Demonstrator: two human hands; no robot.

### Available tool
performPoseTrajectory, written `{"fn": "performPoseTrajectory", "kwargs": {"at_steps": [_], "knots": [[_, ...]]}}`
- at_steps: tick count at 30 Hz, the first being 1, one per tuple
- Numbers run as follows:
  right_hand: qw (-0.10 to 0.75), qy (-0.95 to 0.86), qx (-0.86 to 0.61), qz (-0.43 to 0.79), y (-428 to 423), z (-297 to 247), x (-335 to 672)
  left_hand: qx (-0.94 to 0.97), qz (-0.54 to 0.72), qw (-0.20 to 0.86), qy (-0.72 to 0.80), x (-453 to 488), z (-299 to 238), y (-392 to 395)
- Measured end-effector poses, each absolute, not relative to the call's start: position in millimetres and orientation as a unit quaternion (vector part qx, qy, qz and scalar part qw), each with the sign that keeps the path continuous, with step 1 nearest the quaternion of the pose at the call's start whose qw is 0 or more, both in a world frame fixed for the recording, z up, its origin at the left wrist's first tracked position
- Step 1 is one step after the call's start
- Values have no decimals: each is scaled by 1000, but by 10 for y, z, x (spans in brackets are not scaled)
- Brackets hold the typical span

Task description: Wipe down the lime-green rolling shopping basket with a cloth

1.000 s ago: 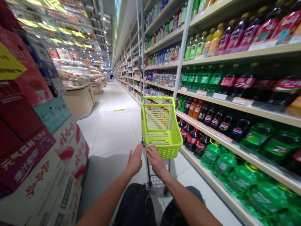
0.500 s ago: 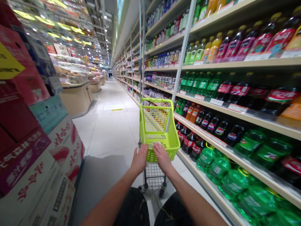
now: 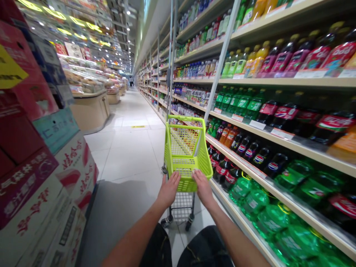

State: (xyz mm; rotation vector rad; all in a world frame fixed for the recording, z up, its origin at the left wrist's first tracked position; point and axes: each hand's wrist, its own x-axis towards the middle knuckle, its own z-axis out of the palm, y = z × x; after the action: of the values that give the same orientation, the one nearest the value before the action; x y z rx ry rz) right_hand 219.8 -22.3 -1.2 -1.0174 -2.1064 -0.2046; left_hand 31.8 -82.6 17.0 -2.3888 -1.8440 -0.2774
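Two-handed grip: unclenched — left hand (image 3: 169, 188) and right hand (image 3: 203, 187) laid on the near rim (image 3: 185, 178).
Lime-green shopping cart (image 3: 199, 163): ahead, beside the drink shelves (image 3: 250, 82) — uneven pushing could swing it into cola bottles (image 3: 222, 169).

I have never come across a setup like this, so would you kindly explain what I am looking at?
There is no machine here: the arms belong to a person working bare-handed. One head-worn camera, looking forward and down, takes every picture, so you see roughly what the wearer sees. The left hand and right hand reach forward to the near rim of a lime-green plastic shopping-cart basket; whether the fingers curl around it is hidden. The cart stands on pale, glossy floor tiles. On the right, long beige shelves carry rows of coloured plastic drink bottles; on the left are stacked printed cardboard boxes.
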Motion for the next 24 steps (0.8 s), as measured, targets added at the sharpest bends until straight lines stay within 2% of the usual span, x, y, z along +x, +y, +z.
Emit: {"fn": "performPoseTrajectory", "kwargs": {"at_steps": [5, 11, 16, 22, 24], "knots": [[415, -767, -481, -94, -107, 17, 2557, -769, -84, 47, -632, 408, 194, -834], [394, -839, -372, -52, -221, -88, 2281, -762, -99, 68, -636, 495, 145, -830], [442, -757, -478, -53, -75, -22, 2551, -760, -98, 62, -639, 497, 87, -823], [404, -848, -342, 2, -249, -108, 2124, -755, -105, 79, -642, 508, 52, -828], [408, -839, -359, -9, -195, -86, 2221, -757, -107, 88, -638, 480, 28, -835]]}}
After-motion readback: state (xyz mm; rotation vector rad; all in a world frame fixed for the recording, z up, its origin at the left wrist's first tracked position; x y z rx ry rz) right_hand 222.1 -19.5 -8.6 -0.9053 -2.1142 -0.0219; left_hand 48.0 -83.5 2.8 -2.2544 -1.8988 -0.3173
